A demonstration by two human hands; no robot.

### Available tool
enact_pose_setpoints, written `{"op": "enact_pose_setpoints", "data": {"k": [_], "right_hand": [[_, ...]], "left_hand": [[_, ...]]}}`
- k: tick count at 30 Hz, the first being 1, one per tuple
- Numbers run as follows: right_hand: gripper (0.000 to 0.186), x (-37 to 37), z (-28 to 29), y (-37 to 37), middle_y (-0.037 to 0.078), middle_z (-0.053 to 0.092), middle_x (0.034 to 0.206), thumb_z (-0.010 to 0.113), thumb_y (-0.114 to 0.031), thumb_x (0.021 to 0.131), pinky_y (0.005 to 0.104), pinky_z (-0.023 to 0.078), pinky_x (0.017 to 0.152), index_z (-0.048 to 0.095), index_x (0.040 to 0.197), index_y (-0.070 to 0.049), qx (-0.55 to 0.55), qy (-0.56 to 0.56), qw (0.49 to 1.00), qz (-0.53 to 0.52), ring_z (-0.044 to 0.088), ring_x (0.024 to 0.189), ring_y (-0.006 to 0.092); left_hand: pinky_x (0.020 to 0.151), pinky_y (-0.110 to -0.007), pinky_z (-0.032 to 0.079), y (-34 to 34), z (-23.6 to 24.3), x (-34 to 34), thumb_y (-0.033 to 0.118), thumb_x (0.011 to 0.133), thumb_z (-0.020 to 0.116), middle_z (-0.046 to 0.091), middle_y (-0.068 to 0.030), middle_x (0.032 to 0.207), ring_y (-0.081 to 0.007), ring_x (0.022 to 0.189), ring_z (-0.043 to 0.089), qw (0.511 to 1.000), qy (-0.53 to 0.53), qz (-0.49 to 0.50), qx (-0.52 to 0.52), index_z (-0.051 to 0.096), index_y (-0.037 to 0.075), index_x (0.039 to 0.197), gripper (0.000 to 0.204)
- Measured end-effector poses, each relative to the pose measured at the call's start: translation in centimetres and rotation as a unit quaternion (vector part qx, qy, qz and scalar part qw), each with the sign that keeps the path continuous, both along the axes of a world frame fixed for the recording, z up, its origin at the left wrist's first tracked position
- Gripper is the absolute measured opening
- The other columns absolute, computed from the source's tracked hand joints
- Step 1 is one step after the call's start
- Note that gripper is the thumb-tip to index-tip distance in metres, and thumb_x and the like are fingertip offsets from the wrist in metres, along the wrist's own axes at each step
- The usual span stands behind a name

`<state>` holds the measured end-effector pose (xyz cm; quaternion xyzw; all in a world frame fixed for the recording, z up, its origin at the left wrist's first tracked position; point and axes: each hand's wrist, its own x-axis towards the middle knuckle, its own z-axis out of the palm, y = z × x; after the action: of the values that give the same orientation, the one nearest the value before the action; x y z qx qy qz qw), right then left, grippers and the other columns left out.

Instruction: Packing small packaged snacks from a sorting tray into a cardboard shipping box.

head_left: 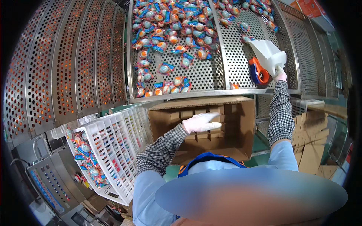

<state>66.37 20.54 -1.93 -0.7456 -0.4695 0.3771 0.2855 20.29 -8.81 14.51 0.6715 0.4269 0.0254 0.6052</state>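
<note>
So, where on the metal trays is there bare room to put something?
The right tray is bare between the divider and the tape dispenser; the left tray, in its lower right corner. Wrapped balls crowd the left tray's upper part.

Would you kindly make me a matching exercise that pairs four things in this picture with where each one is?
Things:
1. White scoop
2. Orange-and-blue tool
3. Open cardboard box
4. White plastic crate

Places:
A. Below the left hand
B. Lying on the perforated metal tray
C. Left of the box, with wrapped pieces inside
D. Held in the right hand

Pairs: 1-D, 2-B, 3-A, 4-C
</note>
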Motion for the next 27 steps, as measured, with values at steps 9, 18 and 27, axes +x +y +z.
{"op": "enact_pose_setpoints", "data": {"k": [9, 18, 27], "right_hand": [[0.027, -19.6, 14.4, -2.3, 0.010, 0.060, 0.101, 0.057, -0.006, 0.083, 0.0362, 0.048, 0.089, 0.056, 0.110, 0.000, 0.139, 0.450, 0.882, 0.031, 0.059, 0.094, 0.0201], [0.036, -36.1, 23.3, -14.1, 0.010, 0.054, 0.090, 0.045, 0.004, 0.080, 0.0394, 0.050, 0.080, 0.041, 0.114, -0.007, -0.164, 0.673, 0.718, -0.073, 0.057, 0.080, 0.0203], [0.034, -39.0, 15.8, -17.4, 0.018, 0.052, 0.119, 0.041, -0.019, 0.095, 0.0488, 0.047, 0.091, 0.041, 0.123, -0.001, -0.431, 0.446, 0.783, -0.050, 0.054, 0.107, 0.0364]], "left_hand": [[0.103, -0.040, 0.035, 13.4, 4.8, -2.5, 0.042, 0.080, 0.067, 0.031, -0.0274, 0.140, -0.0366, 0.127, 0.038, 0.870, -0.202, 0.420, 0.158, 0.015, -0.006, 0.140, 0.092], [0.085, -0.032, 0.048, 15.1, 1.6, -8.1, 0.045, 0.086, 0.058, 0.064, -0.0181, 0.104, -0.0234, 0.096, 0.063, 0.832, -0.166, 0.448, 0.282, 0.050, -0.005, 0.121, 0.061], [0.069, -0.029, 0.048, 18.6, -5.3, -11.6, 0.030, 0.090, 0.057, 0.068, -0.0054, 0.081, -0.0110, 0.074, 0.059, 0.952, -0.076, 0.296, 0.026, 0.068, 0.000, 0.094, 0.033]]}}
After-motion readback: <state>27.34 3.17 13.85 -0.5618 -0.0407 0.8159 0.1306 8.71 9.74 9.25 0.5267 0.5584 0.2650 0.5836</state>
